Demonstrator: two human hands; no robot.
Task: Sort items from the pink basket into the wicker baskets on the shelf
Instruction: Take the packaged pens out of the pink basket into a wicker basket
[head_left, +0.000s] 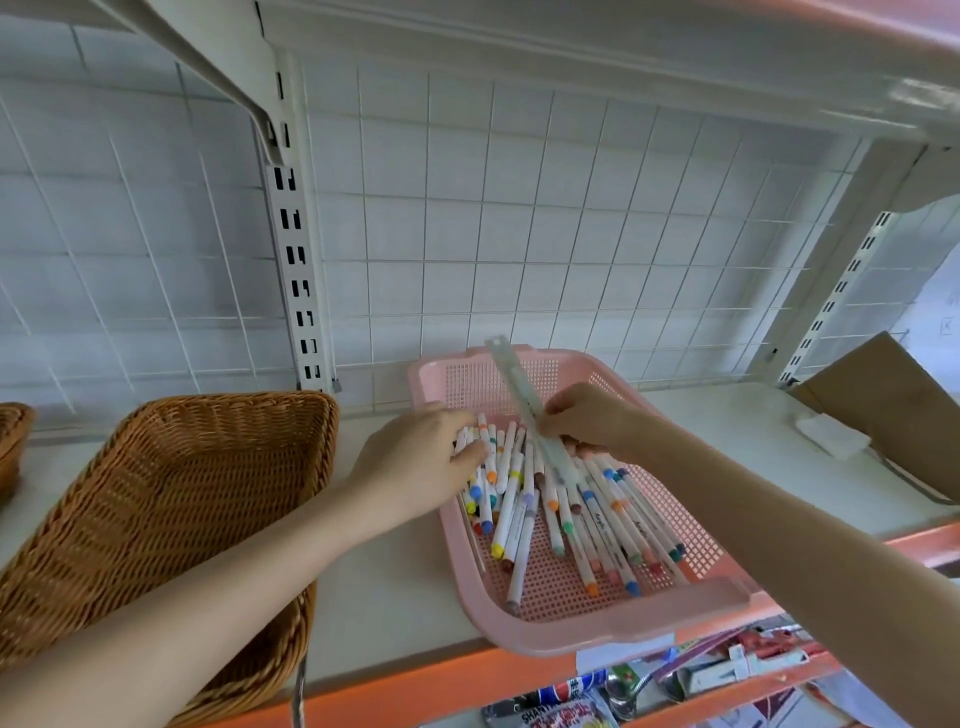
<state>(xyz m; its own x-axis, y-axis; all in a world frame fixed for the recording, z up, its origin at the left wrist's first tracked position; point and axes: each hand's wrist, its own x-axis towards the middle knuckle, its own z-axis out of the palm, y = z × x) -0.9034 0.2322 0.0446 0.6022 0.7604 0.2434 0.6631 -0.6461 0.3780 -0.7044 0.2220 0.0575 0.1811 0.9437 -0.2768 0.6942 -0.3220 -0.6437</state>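
A single head-worn wide-angle camera is pointed forward and down. The shelf (395, 597) is viewed from close by, its wire grid back (519, 234) faced ahead.

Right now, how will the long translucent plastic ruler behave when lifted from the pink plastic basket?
The long translucent plastic ruler looks thin and flat, so probably light and slightly bendy. The right hand pinches it near its middle, so it may pivot. Being flat, it shouldn't roll.

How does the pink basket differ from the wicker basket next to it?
The pink basket is perforated plastic; the wicker basket is woven and brown. The pink basket is shallow, the wicker basket deeper. The pink basket holds markers; the wicker basket looks empty. Both stand on the shelf.
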